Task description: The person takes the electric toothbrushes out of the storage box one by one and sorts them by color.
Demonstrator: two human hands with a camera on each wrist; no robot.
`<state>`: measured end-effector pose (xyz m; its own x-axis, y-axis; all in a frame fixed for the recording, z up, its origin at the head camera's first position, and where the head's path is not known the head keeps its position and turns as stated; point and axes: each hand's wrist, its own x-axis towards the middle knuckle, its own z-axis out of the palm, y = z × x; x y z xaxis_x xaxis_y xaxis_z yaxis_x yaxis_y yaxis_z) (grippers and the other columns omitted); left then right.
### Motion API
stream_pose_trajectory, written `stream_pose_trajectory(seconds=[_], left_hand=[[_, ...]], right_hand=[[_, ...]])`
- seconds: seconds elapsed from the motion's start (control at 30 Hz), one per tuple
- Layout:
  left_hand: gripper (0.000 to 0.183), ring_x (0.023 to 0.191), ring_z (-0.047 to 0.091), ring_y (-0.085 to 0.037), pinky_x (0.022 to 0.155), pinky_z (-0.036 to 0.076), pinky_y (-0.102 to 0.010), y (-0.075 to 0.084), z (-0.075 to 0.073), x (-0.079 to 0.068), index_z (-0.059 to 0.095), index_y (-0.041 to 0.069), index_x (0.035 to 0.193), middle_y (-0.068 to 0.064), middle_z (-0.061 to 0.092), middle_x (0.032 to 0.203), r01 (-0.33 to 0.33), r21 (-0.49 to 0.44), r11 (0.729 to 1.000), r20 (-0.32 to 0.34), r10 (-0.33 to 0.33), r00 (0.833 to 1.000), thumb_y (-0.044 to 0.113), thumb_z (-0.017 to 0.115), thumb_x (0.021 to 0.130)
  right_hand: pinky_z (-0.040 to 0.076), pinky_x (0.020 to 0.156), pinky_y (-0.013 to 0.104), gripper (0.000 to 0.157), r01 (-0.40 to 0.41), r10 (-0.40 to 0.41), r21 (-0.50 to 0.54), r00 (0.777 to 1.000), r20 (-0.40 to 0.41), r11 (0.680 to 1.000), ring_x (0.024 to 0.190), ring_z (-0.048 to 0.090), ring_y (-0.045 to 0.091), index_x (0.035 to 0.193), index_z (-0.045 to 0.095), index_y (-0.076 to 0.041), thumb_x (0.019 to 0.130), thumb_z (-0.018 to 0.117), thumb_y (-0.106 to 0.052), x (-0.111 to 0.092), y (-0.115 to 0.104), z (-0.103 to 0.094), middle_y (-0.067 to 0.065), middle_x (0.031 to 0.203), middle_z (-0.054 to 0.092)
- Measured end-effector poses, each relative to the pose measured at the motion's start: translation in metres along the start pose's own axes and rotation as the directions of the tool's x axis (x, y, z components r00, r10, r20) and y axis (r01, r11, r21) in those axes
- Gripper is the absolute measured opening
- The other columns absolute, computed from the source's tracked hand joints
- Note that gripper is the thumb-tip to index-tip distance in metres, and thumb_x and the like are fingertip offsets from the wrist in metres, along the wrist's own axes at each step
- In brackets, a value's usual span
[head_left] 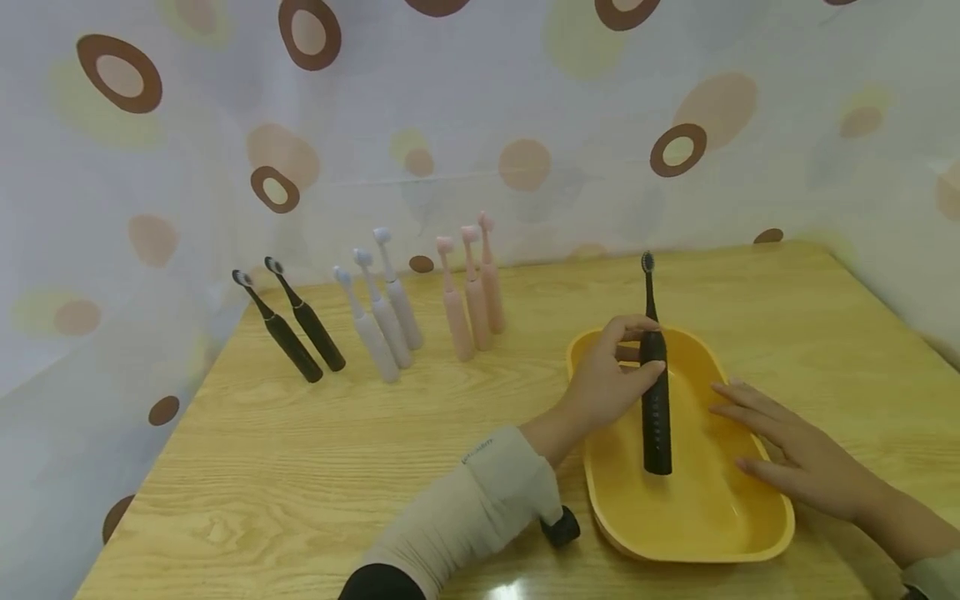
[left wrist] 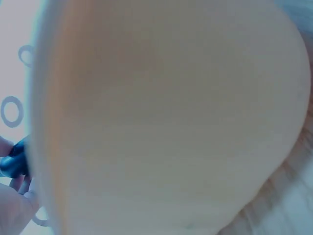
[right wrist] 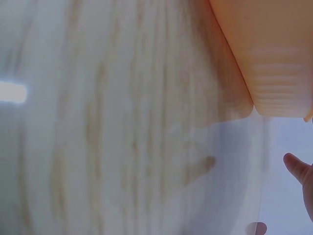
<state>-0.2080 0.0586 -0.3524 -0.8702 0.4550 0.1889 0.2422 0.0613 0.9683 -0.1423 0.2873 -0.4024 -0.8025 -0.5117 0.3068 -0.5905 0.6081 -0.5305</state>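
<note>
A black electric toothbrush [head_left: 656, 408] is pinched between the thumb and fingers of my left hand [head_left: 609, 375], its bristle head pointing away from me. It is over the yellow tray [head_left: 692, 546]; whether it touches the tray bottom I cannot tell. In the left wrist view the tray's side [left wrist: 171, 117] hides most of the scene, and the black handle [left wrist: 14, 164] shows at the left edge. My right hand [head_left: 798, 450] is at the tray's right rim with its fingers extended, holding nothing. Only its thumb [right wrist: 296, 166] shows clearly in the right wrist view.
On the wooden table [head_left: 300, 500], two black toothbrushes [head_left: 292, 346] lie at the left. Beside them are three white toothbrushes [head_left: 386, 329] and three pink toothbrushes [head_left: 474, 308]. A patterned curtain [head_left: 480, 108] hangs behind the table.
</note>
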Motion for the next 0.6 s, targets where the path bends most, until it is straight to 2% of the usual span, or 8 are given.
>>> stream_pose_trajectory(seconds=[0.13,0.3,0.43,0.6], left_hand=[[0.037,0.084,0.053,-0.006,0.066,0.048,-0.021,0.005,-0.008,-0.004,0.045,0.018,0.112,0.005,0.048,0.106,0.031,-0.124,0.992,-0.029,-0.034,0.999,0.004,0.058,0.081],[0.04,0.084,0.054,-0.007,0.069,0.048,-0.023,0.016,-0.018,-0.011,0.044,0.017,0.111,0.005,0.051,0.102,0.055,-0.209,0.976,-0.065,-0.07,0.995,0.0,0.06,0.079],[0.04,0.086,0.054,-0.008,0.071,0.047,-0.023,0.024,-0.027,-0.016,0.045,0.015,0.111,0.004,0.052,0.103,0.069,-0.197,0.978,-0.081,-0.086,0.993,0.001,0.062,0.077],[0.04,0.087,0.054,-0.008,0.072,0.047,-0.023,0.03,-0.039,-0.022,0.047,0.014,0.112,0.005,0.053,0.102,0.085,-0.13,0.988,-0.077,-0.096,0.992,0.003,0.063,0.077]], right_hand=[[0.007,0.092,0.006,0.053,0.012,-0.012,0.003,1.0,-0.004,1.0,0.128,0.008,0.007,0.126,0.043,-0.007,0.076,0.061,-0.002,0.001,0.002,0.0,0.001,0.14,0.023],[0.008,0.092,0.005,0.056,0.023,-0.023,-0.013,1.0,-0.015,1.0,0.128,0.009,0.008,0.125,0.044,-0.007,0.073,0.063,-0.001,0.001,0.003,0.0,-0.001,0.139,0.023],[0.007,0.092,0.006,0.056,0.025,-0.025,-0.004,0.999,-0.021,1.0,0.128,0.009,0.009,0.125,0.043,-0.006,0.073,0.064,-0.001,0.001,0.003,0.001,0.001,0.139,0.023],[0.007,0.093,0.009,0.055,0.002,-0.002,0.02,1.0,-0.006,1.0,0.128,0.007,0.009,0.126,0.042,-0.007,0.075,0.061,-0.001,-0.001,0.003,0.001,0.002,0.14,0.022]])
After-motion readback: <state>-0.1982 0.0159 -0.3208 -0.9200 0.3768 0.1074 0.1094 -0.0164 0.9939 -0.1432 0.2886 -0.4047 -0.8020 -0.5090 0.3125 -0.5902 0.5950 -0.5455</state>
